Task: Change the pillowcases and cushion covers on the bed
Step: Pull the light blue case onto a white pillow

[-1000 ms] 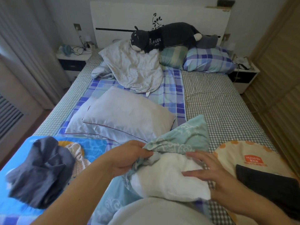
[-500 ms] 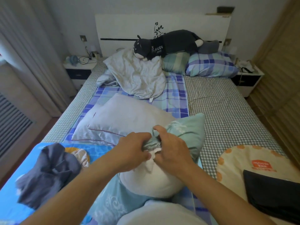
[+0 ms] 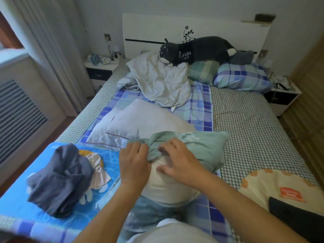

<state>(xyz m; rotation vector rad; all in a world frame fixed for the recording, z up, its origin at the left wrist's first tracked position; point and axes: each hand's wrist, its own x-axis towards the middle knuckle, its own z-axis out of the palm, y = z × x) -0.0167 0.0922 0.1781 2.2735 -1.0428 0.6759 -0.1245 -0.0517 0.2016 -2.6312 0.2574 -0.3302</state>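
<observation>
— Where is the pillow being worked on?

— At the foot of the bed (image 3: 254, 130), right in front of the person: a white pillow (image 3: 166, 183) half inside a green pillowcase (image 3: 205, 146), bare end nearest the camera.

— What are the hands doing?

— The left hand (image 3: 135, 163) pinches the bunched green edge at the pillow's top. The right hand (image 3: 178, 160) lies on the pillow with fingers spread, fingertips at the gathered cloth — holding nothing that I can make out.

— What else is on the bed?

— A bare white pillow (image 3: 145, 123) just behind, a crumpled white case (image 3: 161, 81) farther back, two checked pillows (image 3: 242, 78) under a dark plush dog (image 3: 198, 50), and a heap of dark blue cloth (image 3: 59, 179) to the left.
</observation>
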